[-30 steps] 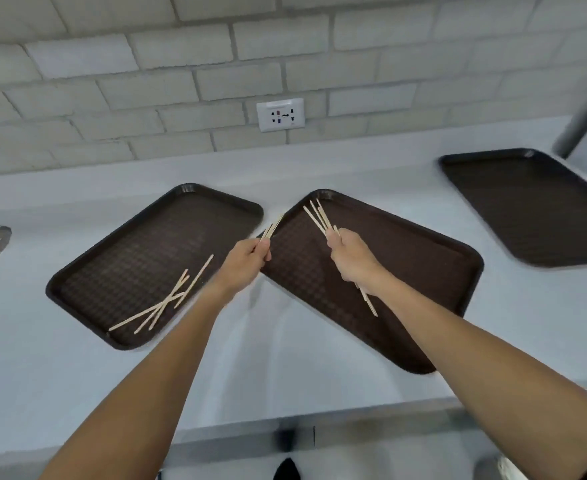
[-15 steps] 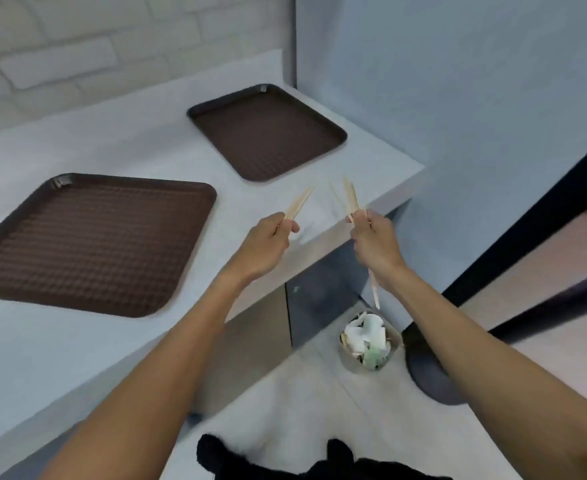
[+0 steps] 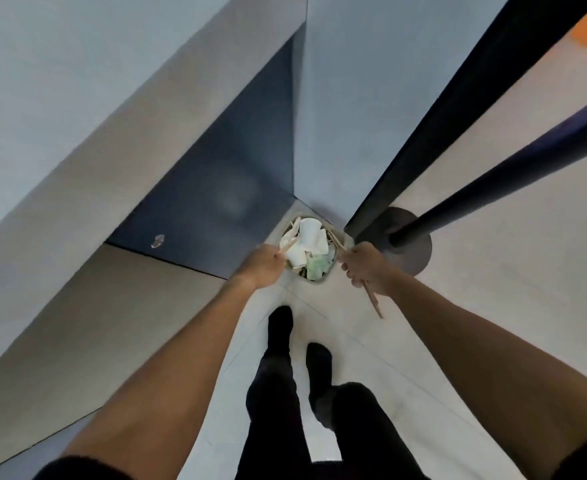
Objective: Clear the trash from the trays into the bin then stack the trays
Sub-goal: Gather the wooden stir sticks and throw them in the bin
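Observation:
I look straight down at a small bin on the floor, filled with white cups and crumpled paper. My left hand hovers at the bin's left rim, closed on a few wooden sticks that point over the trash. My right hand is at the bin's right rim, gripping more wooden sticks; their long ends stick out below my fist, their tips reach over the bin. No tray is in view.
The grey counter edge runs along the left, with a dark cabinet panel below it. A dark pole with a round base stands just right of the bin. My feet are on the pale floor.
The view swung from the counter and trays down to the floor. Both hands, still holding sticks, dropped from counter height to just over the bin.

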`<state>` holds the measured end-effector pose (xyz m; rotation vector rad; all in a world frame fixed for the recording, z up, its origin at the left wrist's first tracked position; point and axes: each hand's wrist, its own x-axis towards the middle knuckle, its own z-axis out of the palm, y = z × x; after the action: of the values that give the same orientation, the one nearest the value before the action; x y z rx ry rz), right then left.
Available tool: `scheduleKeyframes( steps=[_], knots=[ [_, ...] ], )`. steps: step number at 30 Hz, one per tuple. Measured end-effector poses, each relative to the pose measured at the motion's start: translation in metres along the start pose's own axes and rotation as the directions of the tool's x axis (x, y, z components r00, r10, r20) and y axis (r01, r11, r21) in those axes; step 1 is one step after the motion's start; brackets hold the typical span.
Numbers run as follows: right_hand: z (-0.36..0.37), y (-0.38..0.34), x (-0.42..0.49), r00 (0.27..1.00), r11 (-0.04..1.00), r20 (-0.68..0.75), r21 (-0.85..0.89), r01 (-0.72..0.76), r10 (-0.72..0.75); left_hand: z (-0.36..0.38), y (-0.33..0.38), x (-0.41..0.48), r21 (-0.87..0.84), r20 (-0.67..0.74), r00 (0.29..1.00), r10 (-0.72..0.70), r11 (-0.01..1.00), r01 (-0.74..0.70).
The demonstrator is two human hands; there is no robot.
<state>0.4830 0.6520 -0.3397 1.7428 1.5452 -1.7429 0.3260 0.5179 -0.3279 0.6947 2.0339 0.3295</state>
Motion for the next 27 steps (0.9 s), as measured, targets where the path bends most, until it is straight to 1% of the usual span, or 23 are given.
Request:
scheduleKeyframes(
  steps=[3, 5, 7, 9, 11, 13, 15, 16, 17, 19, 22, 24, 27],
  knots=[
    [0.019, 0.031, 0.078, 0.995, 0.996, -0.031, 0.012, -0.094, 0.094, 0.036, -0.027, 0.076, 0.024, 0.024, 0.997, -0.079, 0.997, 0.078],
    [0.031, 0.051, 0.128, 0.981, 0.981, -0.081, 0.097, -0.166, 0.174, 0.061, -0.044, 0.125, 0.001, 0.023, 0.994, -0.106, 0.994, 0.106],
    [0.044, 0.066, 0.172, 0.968, 0.965, -0.117, 0.168, -0.199, 0.220, 0.082, -0.057, 0.166, -0.039, 0.026, 0.989, -0.147, 0.988, 0.148],
    [0.056, 0.078, 0.210, 0.962, 0.954, -0.133, 0.218, -0.204, 0.237, 0.099, -0.068, 0.204, -0.123, 0.035, 0.980, -0.194, 0.973, 0.197],
    [0.064, 0.083, 0.235, 0.959, 0.949, -0.147, 0.240, -0.204, 0.243, 0.108, -0.077, 0.232, -0.248, 0.050, 0.971, -0.232, 0.939, 0.237],
    [0.068, 0.083, 0.251, 0.963, 0.935, -0.109, 0.290, -0.205, 0.245, 0.112, -0.083, 0.253, -0.369, 0.063, 0.968, -0.244, 0.895, 0.250],
    [0.070, 0.083, 0.260, 0.968, 0.928, -0.073, 0.309, -0.207, 0.240, 0.113, -0.085, 0.262, -0.478, 0.078, 0.968, -0.239, 0.843, 0.247],
    [0.070, 0.084, 0.262, 0.968, 0.930, -0.077, 0.307, -0.203, 0.237, 0.113, -0.085, 0.262, -0.511, 0.089, 0.968, -0.236, 0.823, 0.247],
    [0.071, 0.085, 0.262, 0.967, 0.939, -0.096, 0.282, -0.199, 0.234, 0.113, -0.086, 0.261, -0.512, 0.097, 0.969, -0.225, 0.824, 0.243],
    [0.068, 0.078, 0.251, 0.970, 0.967, -0.137, 0.189, -0.171, 0.199, 0.109, -0.085, 0.252, -0.450, 0.102, 0.974, -0.204, 0.864, 0.228],
    [0.061, 0.059, 0.214, 0.988, 0.995, -0.138, -0.064, -0.071, 0.062, 0.096, -0.076, 0.228, -0.373, 0.086, 0.982, -0.166, 0.909, 0.186],
    [0.056, 0.050, 0.193, 0.991, 0.973, -0.129, -0.230, 0.012, -0.043, 0.085, -0.067, 0.207, -0.279, 0.062, 0.990, -0.124, 0.951, 0.136],
    [0.052, 0.038, 0.161, 0.976, 0.906, -0.110, -0.403, 0.130, -0.189, 0.068, -0.052, 0.172, -0.043, -0.021, 0.999, -0.032, 0.999, 0.031]
  ],
)
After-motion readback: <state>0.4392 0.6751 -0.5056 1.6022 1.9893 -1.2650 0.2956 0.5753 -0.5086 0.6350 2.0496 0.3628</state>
